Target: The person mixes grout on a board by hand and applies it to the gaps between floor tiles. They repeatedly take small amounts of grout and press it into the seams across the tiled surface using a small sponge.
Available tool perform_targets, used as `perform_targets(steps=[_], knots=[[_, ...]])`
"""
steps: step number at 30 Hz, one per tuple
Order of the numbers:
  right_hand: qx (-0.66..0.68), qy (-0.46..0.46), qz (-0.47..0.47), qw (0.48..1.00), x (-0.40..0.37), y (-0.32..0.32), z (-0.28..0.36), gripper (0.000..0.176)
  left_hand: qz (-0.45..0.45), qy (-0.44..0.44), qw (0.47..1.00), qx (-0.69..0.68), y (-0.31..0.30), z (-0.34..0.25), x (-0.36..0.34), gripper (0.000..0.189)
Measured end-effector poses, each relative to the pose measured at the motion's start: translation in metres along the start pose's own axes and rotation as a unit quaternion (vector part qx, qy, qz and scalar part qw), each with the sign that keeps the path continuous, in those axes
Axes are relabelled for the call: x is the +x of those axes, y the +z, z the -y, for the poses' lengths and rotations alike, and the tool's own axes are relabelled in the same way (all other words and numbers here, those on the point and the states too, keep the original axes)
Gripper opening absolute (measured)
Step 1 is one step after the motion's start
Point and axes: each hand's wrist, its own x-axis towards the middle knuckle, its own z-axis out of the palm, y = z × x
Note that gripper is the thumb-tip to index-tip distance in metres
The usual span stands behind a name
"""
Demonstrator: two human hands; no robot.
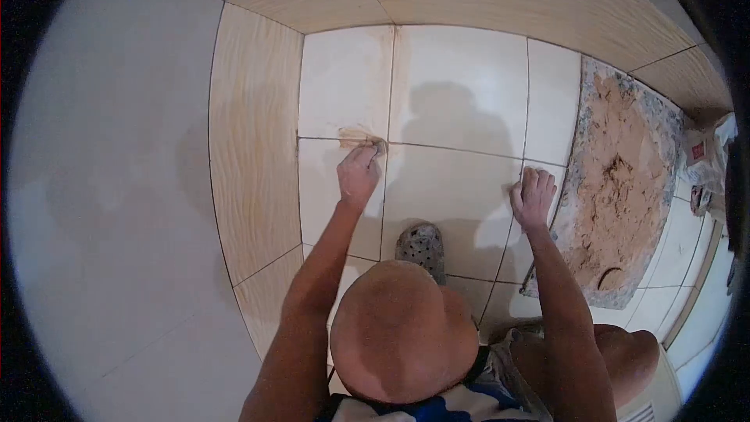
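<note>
My left hand (358, 177) is closed in a pinch around a small dark piece (379, 146), too hidden to name. It presses down at the joint where several cream floor tiles (457, 187) meet. A brown smear (355, 137) of wet grout or mud lies on the tile and joint just beyond those fingers. Over to the right, my right hand (534, 194) rests on the floor beside another joint, its fingers curled and its thumb a little apart. Nothing shows in it.
Right of my right hand lies a rough-edged board or sheet (564, 223) with brown mortar (621, 187) spread on it. Wood-patterned tiles (254, 141) line the walls. A plastic bag (709, 160) sits at far right. My foot in a grey clog (420, 245) stands between my hands.
</note>
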Motion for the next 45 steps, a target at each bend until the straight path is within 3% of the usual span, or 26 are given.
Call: perform_targets(steps=[2,6,8,10,13,14,16,17,20,23,25,29,31,32,34,36,38,39,40,42,43,44,45], knots=[[-0.005,-0.009,-0.019,1.0,0.003,0.005,-0.004,0.04,0.006,0.029,0.999,-0.043,-0.014,0.02,0.017,0.018],[0.009,-0.005,-0.013,1.0,-0.002,0.0,-0.003,0.041,-0.046,-0.067,0.992,-0.102,-0.015,0.019,0.044,0.016],[0.013,-0.007,-0.017,1.0,0.002,0.002,-0.002,0.041,-0.038,0.017,0.999,0.016,0.009,0.011,0.032,0.018],[-0.011,0.005,0.005,1.0,0.002,0.0,-0.002,0.043,-0.024,0.024,0.999,0.013,0.005,0.001,0.009,0.02],[0.0,-0.004,-0.002,1.0,0.0,0.004,-0.005,0.045,0.13,0.117,0.983,-0.052,-0.023,0.026,0.013,0.022],[0.001,-0.003,-0.006,1.0,0.002,0.006,-0.006,0.045,0.128,0.121,0.983,-0.05,-0.032,0.041,0.025,0.022],[0.001,-0.001,0.007,1.0,0.0,0.002,-0.005,0.046,0.022,0.056,0.997,-0.047,-0.038,0.058,0.045,0.026],[-0.002,0.001,0.01,1.0,0.0,0.002,-0.006,0.046,0.025,0.055,0.997,-0.049,-0.029,0.058,0.046,0.026],[0.013,-0.004,0.0,1.0,-0.001,0.002,-0.003,0.046,-0.048,-0.019,0.996,0.071,0.003,0.036,0.029,0.027],[0.015,0.0,0.0,1.0,0.0,0.002,-0.003,0.046,-0.032,0.034,0.998,0.038,0.008,0.023,0.01,0.023],[-0.004,-0.015,-0.015,1.0,0.002,0.004,-0.003,0.046,0.091,0.089,0.991,-0.034,-0.013,0.017,0.018,0.021],[-0.009,-0.013,-0.004,1.0,-0.002,0.007,-0.006,0.045,0.01,0.04,0.996,-0.083,-0.039,0.059,0.047,0.02],[-0.002,-0.009,-0.025,1.0,0.004,0.002,0.0,0.042,-0.037,0.063,0.996,0.041,-0.03,0.084,0.035,0.025],[-0.003,-0.01,-0.026,1.0,0.005,0.001,0.0,0.042,-0.039,0.063,0.996,0.04,-0.03,0.089,0.026,0.025],[-0.005,-0.004,-0.015,1.0,0.004,0.0,0.001,0.04,0.053,0.056,0.997,0.003,-0.038,0.093,0.007,0.028],[0.003,-0.008,-0.018,1.0,0.004,0.002,-0.001,0.04,0.062,0.099,0.991,-0.061,-0.058,0.106,0.023,0.03],[0.006,-0.008,-0.013,1.0,0.003,0.002,0.0,0.04,0.082,-0.103,0.991,0.015,-0.075,0.102,0.042,0.029],[0.003,-0.003,-0.009,1.0,0.004,-0.001,0.002,0.041,0.015,-0.096,0.992,0.078,-0.067,0.113,0.043,0.029],[-0.001,0.0,-0.002,1.0,0.004,-0.003,0.001,0.042,0.018,-0.095,0.992,0.076,-0.055,0.111,0.04,0.029],[0.0,0.004,-0.006,1.0,0.003,0.001,-0.002,0.042,-0.019,-0.172,0.977,0.123,-0.025,0.099,0.027,0.029],[0.004,0.005,-0.013,1.0,0.002,0.003,-0.001,0.043,-0.048,-0.167,0.982,0.078,-0.008,0.083,0.02,0.029],[0.006,0.003,-0.012,1.0,0.001,0.002,0.0,0.043,-0.092,-0.097,0.988,0.077,0.012,0.067,0.013,0.032],[0.004,0.009,0.002,1.0,0.003,0.0,0.0,0.043,-0.08,-0.101,0.99,0.06,0.016,0.029,0.013,0.032]])
